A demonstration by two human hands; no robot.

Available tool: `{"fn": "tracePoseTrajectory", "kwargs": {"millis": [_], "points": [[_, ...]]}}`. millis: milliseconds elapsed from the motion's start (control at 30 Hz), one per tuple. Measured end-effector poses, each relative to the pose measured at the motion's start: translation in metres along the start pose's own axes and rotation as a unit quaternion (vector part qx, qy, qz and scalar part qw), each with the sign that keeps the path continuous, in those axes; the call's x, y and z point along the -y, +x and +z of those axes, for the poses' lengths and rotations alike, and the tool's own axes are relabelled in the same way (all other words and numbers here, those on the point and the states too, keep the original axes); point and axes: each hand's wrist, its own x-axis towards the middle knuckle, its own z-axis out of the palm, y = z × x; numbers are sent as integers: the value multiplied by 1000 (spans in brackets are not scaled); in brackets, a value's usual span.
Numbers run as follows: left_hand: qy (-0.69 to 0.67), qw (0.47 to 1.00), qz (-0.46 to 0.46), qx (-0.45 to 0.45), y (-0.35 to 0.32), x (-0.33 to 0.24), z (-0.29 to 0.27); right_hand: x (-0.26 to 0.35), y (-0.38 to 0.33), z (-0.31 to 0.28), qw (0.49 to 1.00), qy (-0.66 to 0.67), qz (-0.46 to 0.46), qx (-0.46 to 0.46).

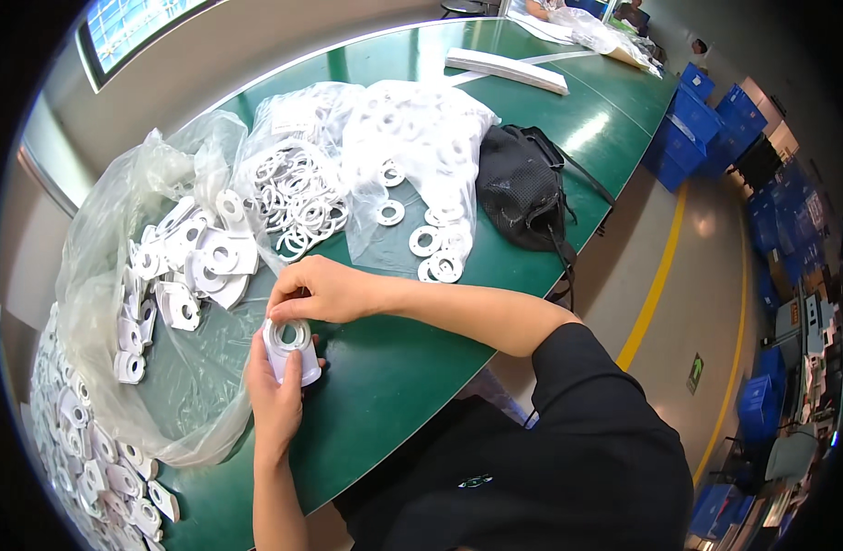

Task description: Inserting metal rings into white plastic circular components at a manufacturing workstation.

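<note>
My left hand (279, 395) is closed around a white plastic housing (279, 361), a flat plate with a round opening, its thumb lying across the lower face. A white ring (301, 329) sits at the round opening. Curled over from above, my right hand (322, 289) has its fingertips pinched at the ring's upper edge; those fingertips partly hide the contact. Beyond the hands lie a heap of thin white rings (297, 197) on clear plastic and, to the left, a bag of similar white housings (221, 257).
A clear bag of flat white washers (421, 119) lies beyond, some spilled on the green table (385, 367). A black mesh bag (522, 188) stands right of it. More housings (100, 473) pile up at lower left. Blue crates (683, 138) stand across the aisle.
</note>
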Motion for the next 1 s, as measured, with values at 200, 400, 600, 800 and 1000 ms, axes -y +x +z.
{"fn": "tracePoseTrajectory", "kwargs": {"millis": [200, 400, 600, 800, 1000], "points": [[63, 997, -29, -22, 2, 4, -12, 0, -1, 1, 998, -32, -46, 33], [96, 994, -44, -41, 1, 1, -15, 9, -7, 10, 990, -116, -34, 72], [91, 994, -22, -51, 1, 4, -13, 7, -5, 12, 988, -137, -37, 66], [-122, 983, -32, -133, 4, 6, -5, -2, -1, 17, 991, 73, 26, -108], [-196, 978, -46, -57, -1, -4, -5, -10, 4, 23, 988, 125, 33, -83]]}}
